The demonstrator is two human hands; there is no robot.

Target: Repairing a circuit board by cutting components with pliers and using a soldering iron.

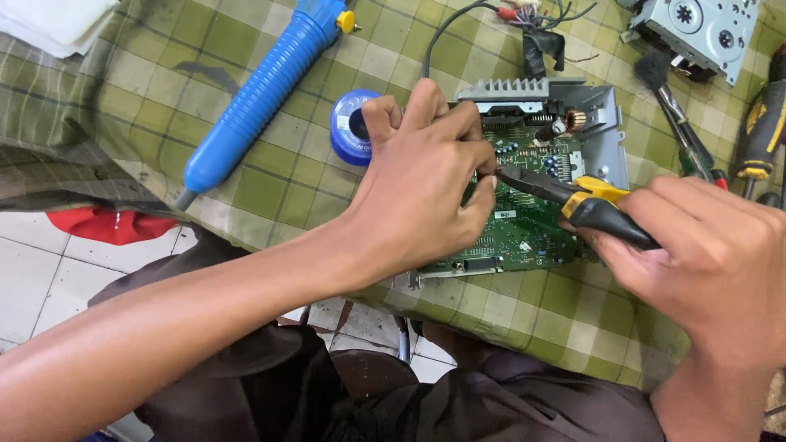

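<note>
The green-and-cream checked cloth over the counter [270, 176] carries a green printed circuit board in a grey metal frame [524, 225], lying flat between both hands. The left hand [422, 192] sits over the board's left part, fingers [458, 123] curled and pressed together at a spot on it, whether pinching anything I cannot tell. The right hand [708, 245] grips yellow-and-black-handled pliers [573, 196], long axis running right-to-left, tip just beside the left fingertips
</note>
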